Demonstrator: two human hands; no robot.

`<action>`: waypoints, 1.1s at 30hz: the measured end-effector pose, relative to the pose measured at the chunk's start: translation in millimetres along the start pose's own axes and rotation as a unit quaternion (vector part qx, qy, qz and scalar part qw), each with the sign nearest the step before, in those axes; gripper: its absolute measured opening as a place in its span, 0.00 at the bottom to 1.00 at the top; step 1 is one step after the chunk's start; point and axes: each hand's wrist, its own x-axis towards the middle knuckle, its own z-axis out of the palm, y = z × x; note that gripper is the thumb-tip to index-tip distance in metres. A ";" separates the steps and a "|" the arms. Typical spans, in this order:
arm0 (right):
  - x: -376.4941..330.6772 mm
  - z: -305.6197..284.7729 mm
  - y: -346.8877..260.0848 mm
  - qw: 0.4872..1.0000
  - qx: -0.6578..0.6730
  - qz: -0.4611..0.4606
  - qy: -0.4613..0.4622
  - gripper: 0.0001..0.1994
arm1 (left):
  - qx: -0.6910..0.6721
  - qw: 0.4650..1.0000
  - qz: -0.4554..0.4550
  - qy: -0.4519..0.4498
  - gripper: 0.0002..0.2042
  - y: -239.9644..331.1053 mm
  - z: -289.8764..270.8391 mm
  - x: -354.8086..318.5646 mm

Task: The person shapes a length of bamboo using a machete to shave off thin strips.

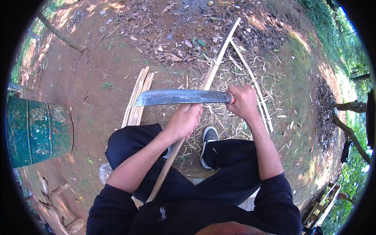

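My right hand point(243, 102) grips the handle of a large steel knife point(178, 96), its broad blade pointing left across the middle of the view. My left hand point(184, 120) is closed around a long pale bamboo strip point(217, 58). The strip runs from between my knees, under the blade, up to the far right. The blade lies across the strip just above my left hand. I am seated, in black trousers, with one dark shoe point(209, 137) on the ground below the blade.
A bundle of split bamboo strips point(138, 96) lies on the bare earth left of my knee. A thin strip point(250, 78) lies to the right among shavings. A green metal drum point(37, 131) stands at the left. Wood scraps point(58, 203) lie lower left.
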 end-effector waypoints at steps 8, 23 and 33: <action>-7.2 10.4 74.6 0.996 -0.049 0.013 0.074 0.06 | 0.143 0.979 0.137 0.051 0.26 -22.9 -1.8 5.4; -7.7 12.4 76.9 0.967 -0.060 0.245 0.024 0.06 | 0.045 0.999 0.014 0.010 0.28 -11.5 -9.4 1.5; -29.1 -8.5 132.9 0.898 -0.110 0.427 0.018 0.12 | 0.093 0.993 0.057 -0.032 0.26 -30.0 -8.4 -0.4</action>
